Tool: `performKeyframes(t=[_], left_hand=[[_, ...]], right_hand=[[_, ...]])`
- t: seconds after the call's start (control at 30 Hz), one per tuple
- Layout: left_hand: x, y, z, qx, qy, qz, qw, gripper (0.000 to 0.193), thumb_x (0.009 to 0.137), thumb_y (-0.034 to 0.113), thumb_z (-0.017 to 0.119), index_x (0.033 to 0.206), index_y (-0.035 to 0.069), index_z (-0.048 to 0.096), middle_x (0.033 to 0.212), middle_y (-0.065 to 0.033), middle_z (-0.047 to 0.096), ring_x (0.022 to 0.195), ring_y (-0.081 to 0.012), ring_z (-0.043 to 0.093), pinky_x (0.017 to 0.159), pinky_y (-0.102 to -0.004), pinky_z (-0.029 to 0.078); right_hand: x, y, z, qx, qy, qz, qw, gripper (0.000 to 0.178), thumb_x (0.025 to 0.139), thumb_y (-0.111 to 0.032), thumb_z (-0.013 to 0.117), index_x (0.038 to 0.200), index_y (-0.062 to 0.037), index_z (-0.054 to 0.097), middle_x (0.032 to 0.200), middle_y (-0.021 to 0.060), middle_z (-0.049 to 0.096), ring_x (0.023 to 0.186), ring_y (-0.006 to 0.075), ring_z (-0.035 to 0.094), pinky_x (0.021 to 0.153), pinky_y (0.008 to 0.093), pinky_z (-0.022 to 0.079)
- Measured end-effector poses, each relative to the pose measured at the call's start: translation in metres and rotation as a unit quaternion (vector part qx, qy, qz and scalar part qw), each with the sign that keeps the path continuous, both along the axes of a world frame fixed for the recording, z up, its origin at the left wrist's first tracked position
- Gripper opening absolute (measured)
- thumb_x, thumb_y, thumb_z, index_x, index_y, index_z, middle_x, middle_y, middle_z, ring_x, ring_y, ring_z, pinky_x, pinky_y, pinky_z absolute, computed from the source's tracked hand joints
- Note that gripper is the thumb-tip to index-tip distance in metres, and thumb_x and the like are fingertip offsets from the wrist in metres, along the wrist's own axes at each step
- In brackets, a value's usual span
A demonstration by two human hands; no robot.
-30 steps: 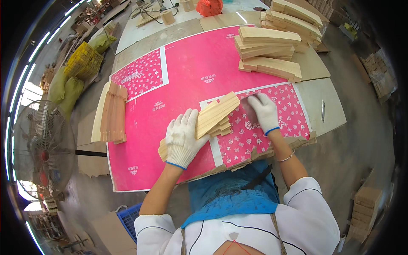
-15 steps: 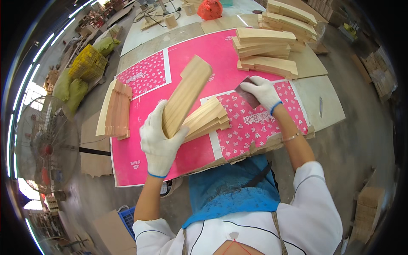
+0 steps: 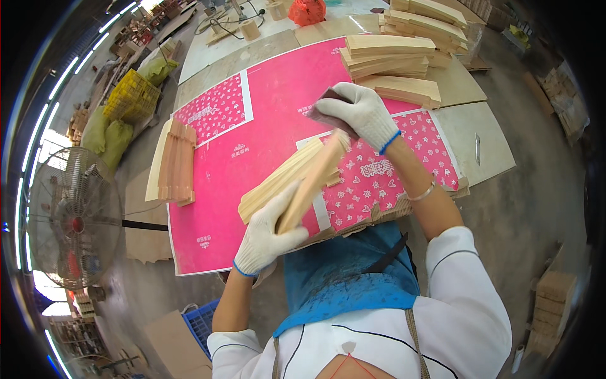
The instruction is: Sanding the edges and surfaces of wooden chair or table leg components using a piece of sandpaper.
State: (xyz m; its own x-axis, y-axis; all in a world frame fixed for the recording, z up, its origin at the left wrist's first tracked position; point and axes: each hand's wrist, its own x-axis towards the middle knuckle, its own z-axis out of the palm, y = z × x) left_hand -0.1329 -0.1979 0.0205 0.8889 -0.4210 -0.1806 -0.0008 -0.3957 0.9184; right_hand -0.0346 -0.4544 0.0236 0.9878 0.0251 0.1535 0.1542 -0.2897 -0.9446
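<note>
My left hand (image 3: 268, 227), in a white knit glove, grips the lower end of a pale wooden slat (image 3: 312, 180), which is turned edge-up and tilted away to the right. My right hand (image 3: 363, 114), gloved too, pinches a dark brownish-grey sheet (image 3: 333, 107) that looks like sandpaper. The sheet is close to the slat's upper end; whether they touch I cannot tell. Behind the slat, a small stack of similar slats (image 3: 274, 180) lies on the pink printed sheet (image 3: 271, 114) covering the table.
Reddish slats (image 3: 175, 161) are stacked at the table's left. Pale slats (image 3: 391, 54) pile up at the far right. A thin metal strip (image 3: 478, 149) lies on the right board. A fan (image 3: 76, 218) stands left, an orange-red bag (image 3: 307, 11) at the back.
My left hand has moved right and nearer, turning the slat from its broad face onto its edge. My right hand has brought the dark sheet left and up to the slat's far end.
</note>
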Motion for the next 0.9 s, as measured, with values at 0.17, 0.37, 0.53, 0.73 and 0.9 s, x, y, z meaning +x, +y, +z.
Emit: performKeyframes(t=[0.17,0.37,0.53,0.73,0.9], left_hand=[[-0.005,-0.007,0.005,-0.229,0.045,-0.027,0.972,0.058,0.079,0.023,0.064,0.13,-0.003,0.053,0.107,-0.0131,0.064,0.093,-0.0201,0.064,0.081,-0.0336,0.053],[0.002,0.009,-0.03,-0.468,0.288,0.02,0.835,0.065,0.096,0.04,0.057,0.145,0.004,0.037,0.115,-0.0191,0.063,0.095,-0.0289,0.068,0.078,-0.0404,0.059],[-0.003,0.001,-0.028,-0.515,0.312,0.038,0.797,0.062,0.097,0.038,0.056,0.145,0.005,0.037,0.114,-0.0186,0.063,0.092,-0.0298,0.068,0.078,-0.0409,0.059],[-0.004,0.003,-0.026,-0.509,0.305,0.043,0.804,0.062,0.097,0.038,0.055,0.145,0.003,0.037,0.112,-0.0193,0.063,0.089,-0.03,0.068,0.077,-0.0408,0.059],[-0.009,-0.002,-0.027,-0.475,0.306,0.067,0.822,0.06,0.097,0.036,0.056,0.143,0.003,0.038,0.111,-0.0187,0.063,0.088,-0.0283,0.069,0.077,-0.0406,0.059]], right_hand=[[0.005,0.008,-0.064,-0.061,-0.017,0.045,0.997,0.037,0.083,-0.037,0.07,0.101,-0.0051,0.073,0.089,0.0142,0.071,0.081,0.0179,0.067,0.077,0.0274,0.05],[0.001,0.012,-0.02,0.259,-0.044,-0.088,0.961,0.022,0.09,-0.021,0.071,0.098,-0.0007,0.07,0.086,0.0023,0.07,0.076,0.0047,0.061,0.069,0.0213,0.05],[-0.021,0.033,-0.015,0.053,-0.157,-0.097,0.981,0.019,0.088,-0.021,0.072,0.096,-0.0046,0.071,0.083,0.0071,0.072,0.072,0.0118,0.067,0.067,0.0249,0.053],[-0.027,0.04,-0.025,-0.186,-0.344,-0.03,0.92,0.015,0.085,-0.025,0.072,0.085,-0.011,0.068,0.076,0.0079,0.068,0.067,0.0256,0.067,0.06,0.0354,0.053],[-0.026,0.043,-0.019,-0.267,-0.36,-0.011,0.894,0.012,0.08,-0.019,0.076,0.083,-0.0099,0.068,0.078,0.0069,0.068,0.068,0.0264,0.066,0.063,0.0362,0.05]])
